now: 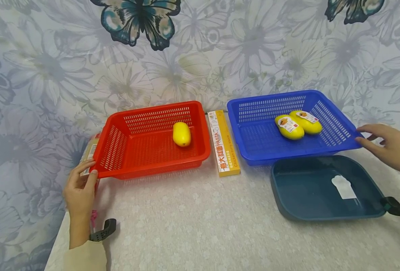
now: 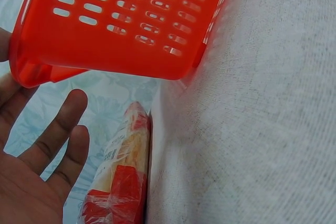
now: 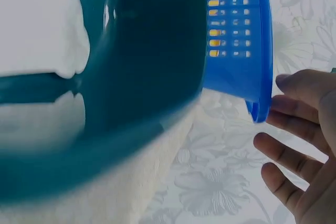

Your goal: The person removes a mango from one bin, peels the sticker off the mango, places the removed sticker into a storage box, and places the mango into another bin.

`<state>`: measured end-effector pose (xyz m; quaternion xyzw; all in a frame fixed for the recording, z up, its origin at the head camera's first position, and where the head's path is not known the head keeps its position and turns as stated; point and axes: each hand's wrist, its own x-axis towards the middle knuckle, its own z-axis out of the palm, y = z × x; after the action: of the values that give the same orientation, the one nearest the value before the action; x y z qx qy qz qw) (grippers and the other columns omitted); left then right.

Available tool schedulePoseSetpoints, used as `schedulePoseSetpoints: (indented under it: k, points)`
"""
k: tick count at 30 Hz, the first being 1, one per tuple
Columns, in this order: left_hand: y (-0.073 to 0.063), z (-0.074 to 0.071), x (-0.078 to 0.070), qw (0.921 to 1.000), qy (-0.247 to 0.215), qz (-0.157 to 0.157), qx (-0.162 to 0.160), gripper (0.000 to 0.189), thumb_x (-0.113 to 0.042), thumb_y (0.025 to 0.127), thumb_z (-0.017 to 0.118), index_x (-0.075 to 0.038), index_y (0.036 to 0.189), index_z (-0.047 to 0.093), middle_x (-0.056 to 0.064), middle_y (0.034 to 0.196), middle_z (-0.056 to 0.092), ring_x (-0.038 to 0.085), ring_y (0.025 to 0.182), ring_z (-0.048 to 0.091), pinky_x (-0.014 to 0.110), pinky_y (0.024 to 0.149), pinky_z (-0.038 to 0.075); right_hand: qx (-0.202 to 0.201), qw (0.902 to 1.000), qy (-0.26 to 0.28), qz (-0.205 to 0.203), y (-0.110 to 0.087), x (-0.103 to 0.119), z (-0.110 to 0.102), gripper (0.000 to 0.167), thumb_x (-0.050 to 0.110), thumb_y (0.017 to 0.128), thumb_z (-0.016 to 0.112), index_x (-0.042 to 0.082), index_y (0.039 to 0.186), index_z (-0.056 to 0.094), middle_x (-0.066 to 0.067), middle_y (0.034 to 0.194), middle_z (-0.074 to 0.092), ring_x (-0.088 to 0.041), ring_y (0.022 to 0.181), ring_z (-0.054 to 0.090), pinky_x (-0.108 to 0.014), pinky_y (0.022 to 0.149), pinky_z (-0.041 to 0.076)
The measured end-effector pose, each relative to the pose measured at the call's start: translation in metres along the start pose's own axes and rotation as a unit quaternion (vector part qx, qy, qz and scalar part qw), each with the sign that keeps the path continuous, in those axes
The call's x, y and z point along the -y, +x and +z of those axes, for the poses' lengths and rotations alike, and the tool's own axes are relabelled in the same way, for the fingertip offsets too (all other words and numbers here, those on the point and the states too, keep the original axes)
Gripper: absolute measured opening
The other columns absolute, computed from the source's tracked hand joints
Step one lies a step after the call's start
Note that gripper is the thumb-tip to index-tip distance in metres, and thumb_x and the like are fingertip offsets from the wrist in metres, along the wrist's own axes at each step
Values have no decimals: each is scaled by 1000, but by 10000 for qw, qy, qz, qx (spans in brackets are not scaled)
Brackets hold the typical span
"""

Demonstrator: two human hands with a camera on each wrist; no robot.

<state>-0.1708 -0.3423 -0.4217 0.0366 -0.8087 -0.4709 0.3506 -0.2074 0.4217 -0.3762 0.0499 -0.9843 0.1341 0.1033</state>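
Red plastic forms the slotted basket (image 1: 149, 152) at the left of the pale, cloth-textured tabletop (image 1: 193, 218), its near left corner pinched between the thumb and a finger of the left hand (image 1: 79, 190); the other fingers of that hand stand apart from it. One yellow fruit (image 1: 181, 134) lies inside, towards the right end. A clear-wrapped packet (image 2: 123, 171) sits beside the basket's left end.

The blue basket (image 1: 257, 139) stands to the right, with two labelled fruits (image 1: 298, 124) lying against each other in its right half. At its near right corner the right hand (image 1: 393, 146) is loosely spread, thumb just beside the rim and fingers extended. A yellow-and-white pasta box (image 1: 224, 143) lies between the baskets.

In front of the blue basket is a dark teal tray (image 1: 304, 188) holding a white piece (image 1: 343, 187), its material unclear. Butterflies (image 1: 140, 22) and pale flowers pattern the backdrop (image 1: 172, 75).
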Motion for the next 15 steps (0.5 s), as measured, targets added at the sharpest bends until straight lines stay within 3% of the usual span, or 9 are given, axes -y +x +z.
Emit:
schedulePoseSetpoints:
  k: [7, 11, 15]
  points:
    - [1, 0, 4, 9998, -195, -102, -12, 31, -3, 95, 60, 1, 125, 68, 13, 133, 61, 7, 81, 61, 9, 74, 49, 343, 9993, -125, -45, -3, -5, -3, 43, 24, 100, 61, -7, 130, 52, -38, 129, 49, -56, 103, 52, -71, 80, 46]
    - [1, 0, 4, 9999, -98, -46, -13, 31, -5, 96, 60, 1, 125, 68, 8, 132, 63, 6, 81, 62, 10, 73, 50, 454, 9990, -4, 25, -5, -6, -2, 46, 26, 102, 59, -6, 133, 50, -39, 132, 46, -58, 106, 50, -72, 82, 44]
    - [2, 1, 14, 10000, 27, -55, 12, 31, -6, 97, 60, -2, 127, 67, 7, 133, 62, 6, 84, 62, 10, 74, 51, 416, 9989, 219, 71, -9, -7, 0, 47, 24, 102, 59, -7, 136, 49, -40, 135, 44, -60, 109, 48, -72, 84, 42]
